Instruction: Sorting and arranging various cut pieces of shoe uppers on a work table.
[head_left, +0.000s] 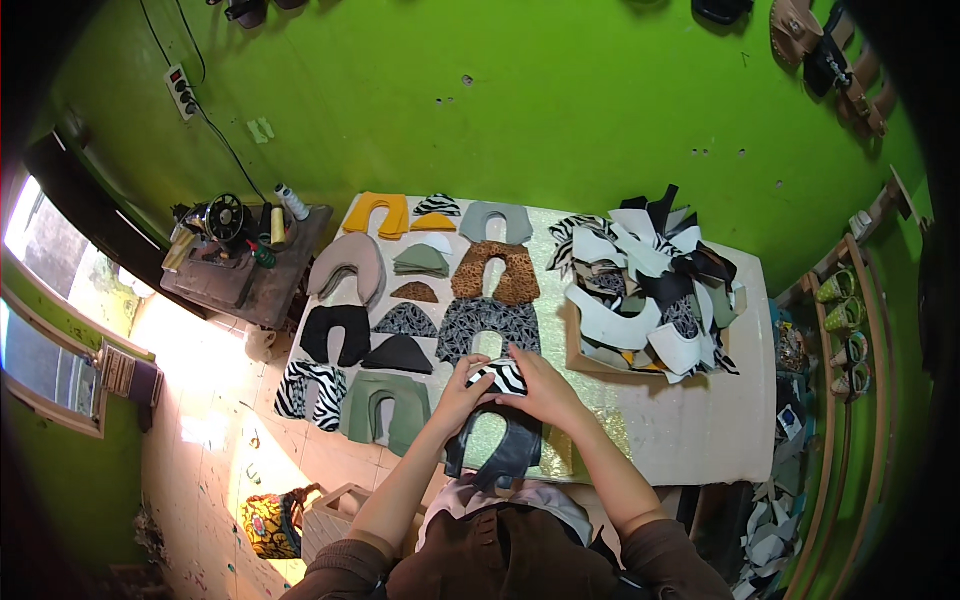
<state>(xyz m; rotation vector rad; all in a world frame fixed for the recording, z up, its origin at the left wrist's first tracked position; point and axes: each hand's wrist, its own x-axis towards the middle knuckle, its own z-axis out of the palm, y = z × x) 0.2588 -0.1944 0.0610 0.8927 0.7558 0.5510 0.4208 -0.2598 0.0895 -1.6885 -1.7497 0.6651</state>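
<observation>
Between both hands, a zebra-print half-moon piece [508, 377] is held over the near edge of the table. My left hand [464, 396] closes on its left end, and my right hand [546, 388] grips the right end. Just below them lies a dark U-shaped piece [512, 452]. Beyond the fingers is a grey-black patterned U-shaped stack [478, 322], with a leopard-print one [496, 273] farther back. To the left sit a green U-shaped stack [375, 402], a zebra-print U-shaped stack [329, 398] and a black half-moon stack [398, 355].
A box heaped with scraps [640, 290] stands on the right of the table [700, 430]. Yellow pieces [379, 215] lie at the far left. A sewing machine [224, 218] occupies a side table. Shoes hang on a wooden rack [848, 315] at right.
</observation>
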